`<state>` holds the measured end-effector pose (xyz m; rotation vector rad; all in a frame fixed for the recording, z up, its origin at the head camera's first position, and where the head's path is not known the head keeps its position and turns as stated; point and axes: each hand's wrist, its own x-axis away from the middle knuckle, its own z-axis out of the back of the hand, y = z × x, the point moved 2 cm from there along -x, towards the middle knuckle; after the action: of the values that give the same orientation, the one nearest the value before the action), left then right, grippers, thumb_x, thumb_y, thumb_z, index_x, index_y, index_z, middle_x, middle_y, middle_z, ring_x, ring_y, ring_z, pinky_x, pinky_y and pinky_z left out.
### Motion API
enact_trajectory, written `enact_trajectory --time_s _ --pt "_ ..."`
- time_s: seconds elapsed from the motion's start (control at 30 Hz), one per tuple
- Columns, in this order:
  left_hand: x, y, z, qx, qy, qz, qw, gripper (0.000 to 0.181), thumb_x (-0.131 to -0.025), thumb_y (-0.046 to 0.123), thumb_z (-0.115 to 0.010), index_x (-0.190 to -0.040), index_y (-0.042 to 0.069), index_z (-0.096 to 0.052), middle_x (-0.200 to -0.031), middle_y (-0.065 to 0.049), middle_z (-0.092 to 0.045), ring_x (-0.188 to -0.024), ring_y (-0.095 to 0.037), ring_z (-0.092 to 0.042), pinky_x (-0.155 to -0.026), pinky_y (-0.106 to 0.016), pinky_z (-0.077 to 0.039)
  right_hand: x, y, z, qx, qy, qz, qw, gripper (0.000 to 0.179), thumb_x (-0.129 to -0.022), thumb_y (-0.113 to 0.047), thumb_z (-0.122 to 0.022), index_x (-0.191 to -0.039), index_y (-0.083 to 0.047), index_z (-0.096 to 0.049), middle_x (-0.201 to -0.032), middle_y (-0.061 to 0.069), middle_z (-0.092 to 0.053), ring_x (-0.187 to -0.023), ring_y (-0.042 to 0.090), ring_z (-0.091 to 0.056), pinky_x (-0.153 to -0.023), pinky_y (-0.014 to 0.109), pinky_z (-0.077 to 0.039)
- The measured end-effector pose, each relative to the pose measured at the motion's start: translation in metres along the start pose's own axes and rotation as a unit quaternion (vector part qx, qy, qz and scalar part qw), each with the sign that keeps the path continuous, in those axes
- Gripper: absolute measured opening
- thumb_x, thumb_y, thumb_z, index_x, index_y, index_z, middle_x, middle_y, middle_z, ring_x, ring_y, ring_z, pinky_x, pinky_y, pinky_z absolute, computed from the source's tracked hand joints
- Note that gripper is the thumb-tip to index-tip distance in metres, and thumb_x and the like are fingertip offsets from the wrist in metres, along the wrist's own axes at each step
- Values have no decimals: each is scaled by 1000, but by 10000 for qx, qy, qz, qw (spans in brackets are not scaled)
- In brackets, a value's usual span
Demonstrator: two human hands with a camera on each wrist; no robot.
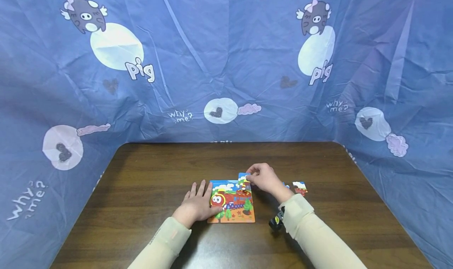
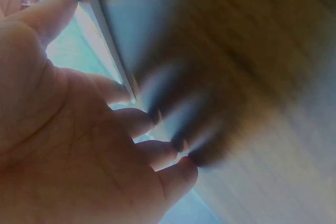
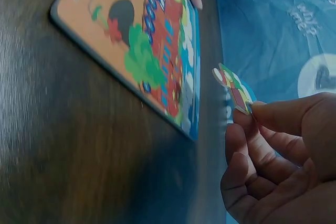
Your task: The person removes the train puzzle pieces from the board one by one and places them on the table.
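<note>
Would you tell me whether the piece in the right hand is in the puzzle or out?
Out: the right hand pinches the piece clear of the puzzle board.

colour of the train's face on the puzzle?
Red, on a yellow round front, on the puzzle; head view shows it best.

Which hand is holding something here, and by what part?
The right hand pinches a puzzle piece by its edge between thumb and fingers. The left hand holds nothing; it rests flat on the puzzle board.

Wooden table point(image 1: 141, 174) bearing puzzle board point(image 1: 231, 216), loose pieces point(image 1: 300, 187)
</note>
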<state>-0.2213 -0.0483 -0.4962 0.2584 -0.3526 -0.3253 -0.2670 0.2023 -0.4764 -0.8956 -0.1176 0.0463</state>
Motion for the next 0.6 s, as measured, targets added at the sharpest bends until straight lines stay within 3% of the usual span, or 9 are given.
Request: enact_trajectory --time_s 0.2,0.6 --pt "-1 0 -1 -19 6 -2 10000 95 -95 61 -61 -162 5 -24 -166 -22 -16 -149 -48 -9 -117 -58 -18 2 10 14 -99 -91 -81 9999 10 -97 -11 -70 -103 -3 -72 -78 9 -69 -78 33 -68 -55 34 -51" --pt "0 0 0 60 12 -14 10000 95 -95 61 -61 -162 5 -24 -166 -22 -16 -150 -48 -9 -117 -58 -17 1 32 30 198 -191 -63 9996 7 -94 -8 -70 -95 -2 -72 -77 7 -68 -70 25 -67 -52 32 -49"
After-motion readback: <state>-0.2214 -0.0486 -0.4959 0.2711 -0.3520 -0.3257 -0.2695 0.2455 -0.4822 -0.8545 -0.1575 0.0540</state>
